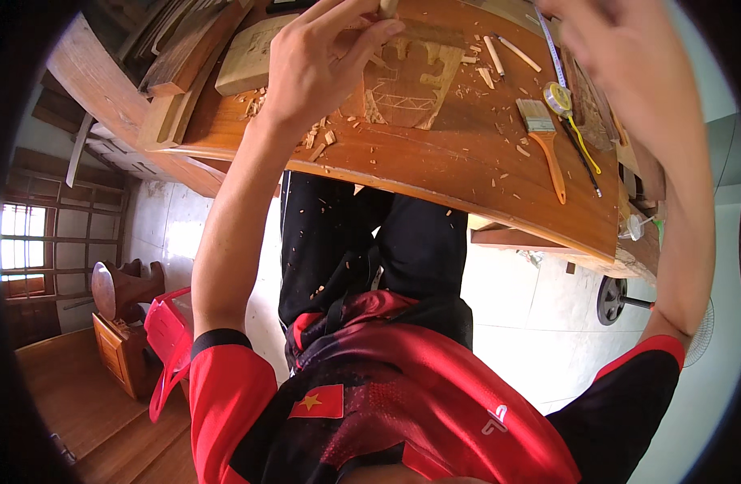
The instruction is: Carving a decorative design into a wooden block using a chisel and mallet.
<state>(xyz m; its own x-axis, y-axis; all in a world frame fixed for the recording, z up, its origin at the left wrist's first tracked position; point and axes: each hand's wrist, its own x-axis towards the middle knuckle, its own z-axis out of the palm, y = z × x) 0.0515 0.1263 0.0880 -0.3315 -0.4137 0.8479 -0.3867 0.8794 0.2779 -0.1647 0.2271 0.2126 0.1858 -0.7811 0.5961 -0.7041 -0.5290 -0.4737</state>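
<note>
My left hand (326, 60) is closed at the top of the picture, over the left side of a carved wooden board (423, 89). Between its fingers shows the round end of a pale wooden handle (387, 8); the rest of that tool is hidden. The board lies on the brown table (435, 165), with pencil-like lines and cut recesses on its face. At the upper right my right hand (600, 36) is raised and smeared by motion, partly cut off by the frame. Below it lie a tape measure (557, 98) with its blade drawn out and a flat paintbrush (542, 137).
Wood chips (328, 137) litter the table and my black trousers (330, 234). Two slim light sticks (517, 53) lie beyond the board. A thick wooden block (253, 55) and stacked planks (194, 52) stand at the left. A red plastic chair (170, 331) is on the floor, left.
</note>
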